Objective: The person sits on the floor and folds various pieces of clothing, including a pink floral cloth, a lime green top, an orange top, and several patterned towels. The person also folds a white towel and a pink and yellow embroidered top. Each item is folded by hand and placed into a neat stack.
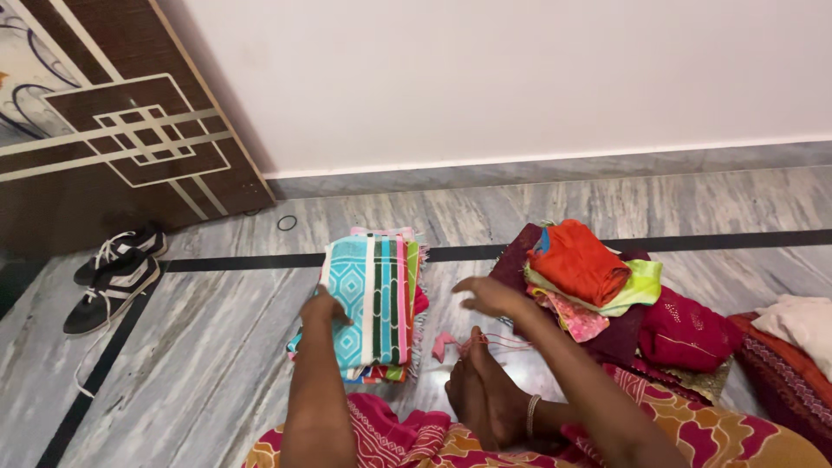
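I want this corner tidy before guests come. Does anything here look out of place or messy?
Yes. The clothes heap on the right is unfolded and sprawling, unlike the neat folded stack under the left hand. A small pink scrap lies loose on the floor, and a shoe trails an untied lace.

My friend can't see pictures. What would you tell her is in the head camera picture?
A person sitting on a marble floor rests their left hand on a stack of folded striped towels, while the right hand hovers open near a pile of colourful clothes. Black sneakers sit beside a wooden wardrobe.
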